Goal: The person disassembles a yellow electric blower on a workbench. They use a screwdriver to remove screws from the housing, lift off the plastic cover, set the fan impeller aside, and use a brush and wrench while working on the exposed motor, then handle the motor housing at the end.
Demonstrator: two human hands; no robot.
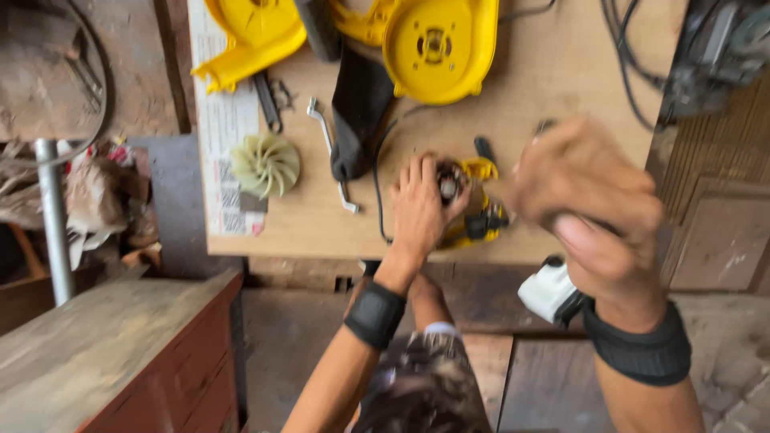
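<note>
Now left hand (pixel 421 207) grip pins the motor (pixel 449 186) in the yellow housing (pixel 481 220) on the surface (pixel 553 88). Right hand (pixel 589 200) blurred beside it, grip state unclear. Fan (pixel 266 164) well left.

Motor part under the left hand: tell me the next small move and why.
Probably bring the right hand down to the motor part. The left hand already pins it on the wooden board, while the right hand is raised and blurred, gripping what looks like a dark tool handle.

A small yellow-and-black motor unit (pixel 469 204) lies near the wooden bench's front edge.
</note>
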